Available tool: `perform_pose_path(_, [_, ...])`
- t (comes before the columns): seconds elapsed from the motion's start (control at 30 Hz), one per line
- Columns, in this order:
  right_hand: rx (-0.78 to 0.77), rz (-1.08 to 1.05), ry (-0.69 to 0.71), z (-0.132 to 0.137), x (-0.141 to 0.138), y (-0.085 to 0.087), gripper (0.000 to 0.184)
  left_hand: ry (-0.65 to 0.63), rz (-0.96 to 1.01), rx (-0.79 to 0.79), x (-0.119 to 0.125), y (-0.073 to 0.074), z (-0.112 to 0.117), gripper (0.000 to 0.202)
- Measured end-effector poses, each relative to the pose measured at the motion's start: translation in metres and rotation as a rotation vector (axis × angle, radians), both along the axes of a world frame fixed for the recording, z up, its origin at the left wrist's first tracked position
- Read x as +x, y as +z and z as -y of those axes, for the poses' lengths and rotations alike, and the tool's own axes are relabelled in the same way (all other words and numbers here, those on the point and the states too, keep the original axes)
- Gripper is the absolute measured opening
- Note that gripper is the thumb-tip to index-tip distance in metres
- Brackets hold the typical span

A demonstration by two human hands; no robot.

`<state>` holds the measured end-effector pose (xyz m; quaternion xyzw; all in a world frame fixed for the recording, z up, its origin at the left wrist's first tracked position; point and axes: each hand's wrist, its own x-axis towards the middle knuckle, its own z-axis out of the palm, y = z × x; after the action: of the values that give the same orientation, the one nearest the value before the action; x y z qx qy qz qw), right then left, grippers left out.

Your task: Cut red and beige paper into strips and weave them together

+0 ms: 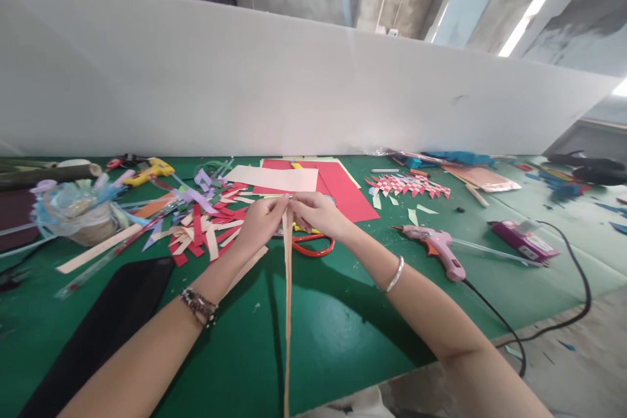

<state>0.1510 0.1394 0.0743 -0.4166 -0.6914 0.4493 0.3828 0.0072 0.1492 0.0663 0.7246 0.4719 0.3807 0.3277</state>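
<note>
Both hands meet over the middle of the green table [343, 333]. A long, narrow cream paper strip [288, 300] hangs down from between them, past the table's front edge. My left hand [264, 219] pinches its top end from the left. My right hand [316, 210] pinches the same end from the right, fingertips touching or nearly touching the left ones. Just beneath my right hand lie scissors with red-orange handles [313, 249], partly hidden. Behind the hands are red paper sheets [350, 192] and a pale pink paper piece [274, 177].
Left of the hands is a pile of red and cream paper strips [206, 232]. A yellow glue gun [151, 171], a wrapped bundle [88, 209] and a black cloth-like piece [112, 313] lie further left. At right are a pink glue gun [435, 245], its cord, a purple box [524, 240] and woven red-white paper [409, 185].
</note>
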Motion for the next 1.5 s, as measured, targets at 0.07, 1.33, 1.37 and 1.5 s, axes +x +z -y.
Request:
perform_pose_path(0.07, [-0.036, -0.015, -0.016, 0.000, -0.001, -0.001, 0.024, -0.020, 0.023, -0.019, 0.001, -0.001, 0.000, 0.043])
perform_pose_path(1.33, [-0.036, -0.225, -0.137, 0.005, -0.010, -0.003, 0.030, 0.065, 0.233, -0.077, 0.004, 0.003, 0.002, 0.042])
perform_pose_path(1.37, [-0.026, -0.241, -0.147, 0.005, -0.009, -0.002, 0.031, 0.032, 0.220, -0.106, 0.005, 0.003, 0.002, 0.044])
perform_pose_path(1.5, [0.004, -0.288, -0.242, 0.003, -0.007, 0.002, 0.032, -0.079, 0.190, -0.135, 0.010, 0.002, 0.005, 0.043])
